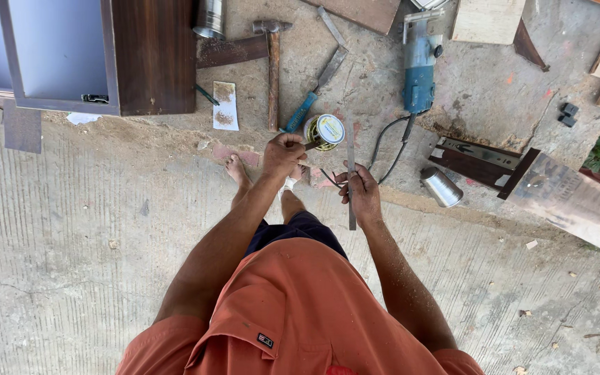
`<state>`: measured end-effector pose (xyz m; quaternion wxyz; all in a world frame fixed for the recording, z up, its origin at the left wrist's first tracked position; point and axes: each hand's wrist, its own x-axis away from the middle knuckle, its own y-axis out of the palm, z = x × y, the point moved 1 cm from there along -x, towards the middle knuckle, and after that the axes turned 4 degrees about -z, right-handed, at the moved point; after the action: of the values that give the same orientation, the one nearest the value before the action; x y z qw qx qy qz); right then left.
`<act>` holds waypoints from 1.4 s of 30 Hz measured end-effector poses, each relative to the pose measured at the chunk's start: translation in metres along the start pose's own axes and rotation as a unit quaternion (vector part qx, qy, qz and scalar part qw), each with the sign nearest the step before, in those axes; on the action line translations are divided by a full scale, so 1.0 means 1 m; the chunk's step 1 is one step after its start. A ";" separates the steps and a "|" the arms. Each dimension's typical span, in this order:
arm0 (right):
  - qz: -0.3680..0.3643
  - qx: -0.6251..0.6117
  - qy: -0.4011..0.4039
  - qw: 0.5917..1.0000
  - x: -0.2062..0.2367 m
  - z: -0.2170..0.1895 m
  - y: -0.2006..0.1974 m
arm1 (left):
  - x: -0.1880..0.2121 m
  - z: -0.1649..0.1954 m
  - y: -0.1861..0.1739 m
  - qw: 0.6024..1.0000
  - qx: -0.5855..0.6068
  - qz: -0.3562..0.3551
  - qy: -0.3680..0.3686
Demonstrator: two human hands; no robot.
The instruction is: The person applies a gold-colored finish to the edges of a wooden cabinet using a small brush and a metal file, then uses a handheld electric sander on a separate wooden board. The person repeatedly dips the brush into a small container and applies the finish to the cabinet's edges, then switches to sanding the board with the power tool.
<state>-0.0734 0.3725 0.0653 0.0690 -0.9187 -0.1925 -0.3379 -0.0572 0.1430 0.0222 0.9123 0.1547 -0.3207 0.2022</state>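
Item: person standing on concrete floor [71, 229], viewed from above, orange shirt.

Left hand [283, 154]: fist closed around a small dark-handled tool, tip hidden; it hovers just beside a round tin [325, 130] with a pale lid.

Right hand [361, 193]: fingers clamped on a long thin metal strip [351, 182], held roughly upright in view, and on a small dark piece beside it, too small to tell.

Handling note: steady the strip near its middle; bring the tool tip squarely to it.

Surroundings, left to right: dark cabinet carcass [151, 59], sandpaper scrap [225, 105], hammer [273, 66], blue-handled chisel [314, 90], blue angle grinder [419, 66] whose cord [387, 142] trails near the feet, steel cup [442, 186], dark board [564, 198].

Obstruction: cord and cup lie close underfoot.
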 end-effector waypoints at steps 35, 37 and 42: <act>-0.056 -0.046 0.036 0.997 0.005 0.015 0.013 | -0.004 0.042 -0.021 0.896 -0.328 -0.067 0.291; -0.052 -0.046 0.040 0.997 0.005 0.014 0.013 | -0.005 0.039 -0.022 0.877 -0.355 -0.065 0.318; -0.062 -0.032 0.039 0.997 0.006 0.010 0.013 | -0.001 0.029 -0.022 0.813 -0.445 -0.072 0.369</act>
<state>-0.0587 0.3649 0.0616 0.0253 -0.8928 -0.2356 -0.3831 -0.0625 0.1117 0.0397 0.9431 -0.3322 -0.0027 0.0131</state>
